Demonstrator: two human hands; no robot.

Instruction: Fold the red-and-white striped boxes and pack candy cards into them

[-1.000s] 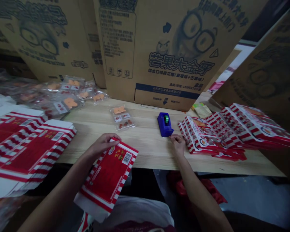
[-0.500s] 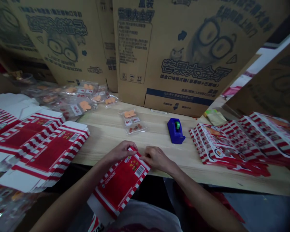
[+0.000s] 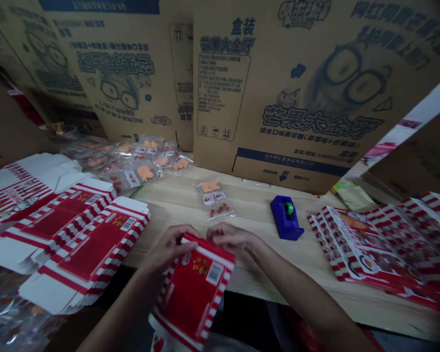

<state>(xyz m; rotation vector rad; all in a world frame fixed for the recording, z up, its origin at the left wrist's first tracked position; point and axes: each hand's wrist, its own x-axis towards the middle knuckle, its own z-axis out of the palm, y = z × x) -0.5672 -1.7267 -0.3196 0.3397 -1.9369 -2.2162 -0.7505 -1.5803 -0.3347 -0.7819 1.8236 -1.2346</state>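
Note:
My left hand [image 3: 168, 248] and my right hand [image 3: 231, 240] both grip the top edge of a flat red-and-white striped carton [image 3: 195, 293] at the table's near edge. The carton hangs down toward my lap, its barcode side facing me. Just beyond my hands lies a clear packet of orange snacks [image 3: 214, 198] on the wooden table [image 3: 256, 215]. A blue tape dispenser [image 3: 286, 218] stands to the right of my right hand.
Stacks of flat striped cartons [image 3: 73, 230] lie at the left. Assembled striped boxes [image 3: 381, 244] lie in rows at the right. More clear snack packets [image 3: 132, 161] are heaped at the back left. Large printed cardboard cases [image 3: 300, 88] wall in the table's far side.
My right hand left the spot by the tape dispenser and came to the carton's top edge. Both hands have lifted that edge, and the view has tilted up and left.

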